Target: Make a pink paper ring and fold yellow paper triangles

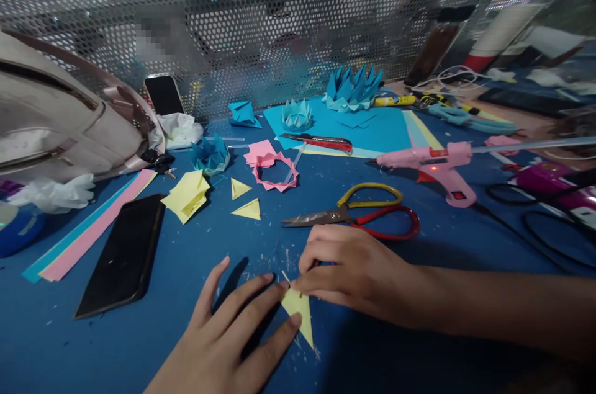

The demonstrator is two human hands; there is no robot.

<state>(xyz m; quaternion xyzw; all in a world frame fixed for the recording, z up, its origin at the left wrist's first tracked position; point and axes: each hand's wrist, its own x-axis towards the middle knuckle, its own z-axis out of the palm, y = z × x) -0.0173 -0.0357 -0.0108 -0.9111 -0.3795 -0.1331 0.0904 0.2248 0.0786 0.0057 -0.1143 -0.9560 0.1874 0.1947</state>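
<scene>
Yellow paper triangle (298, 313) lies near the front of the blue surface (186, 270), pinned between both hands. At far left sit one pale bag (60, 121), one white tissue (56, 192) and a strip of pink and blue paper (88, 226); one dark phone (123, 254) lies flat beside it and a second phone (164, 95) leans against the mesh at the back. One folded yellow piece (187, 195) and two small yellow triangles (246, 200) lie further in. The left hand (228, 338) lies flat, fingers spread, index tip pressing the triangle's left edge, grasping nothing. One pink paper ring (275, 170) sits behind. The right hand (349, 270), reaching in from the right with its forearm low over the surface, pinches the triangle's top corner with curled fingers. One pair of scissors (363, 215) lies just beyond it, one red cutter (321, 142) further back, and one pink glue gun (433, 167) to the right.
</scene>
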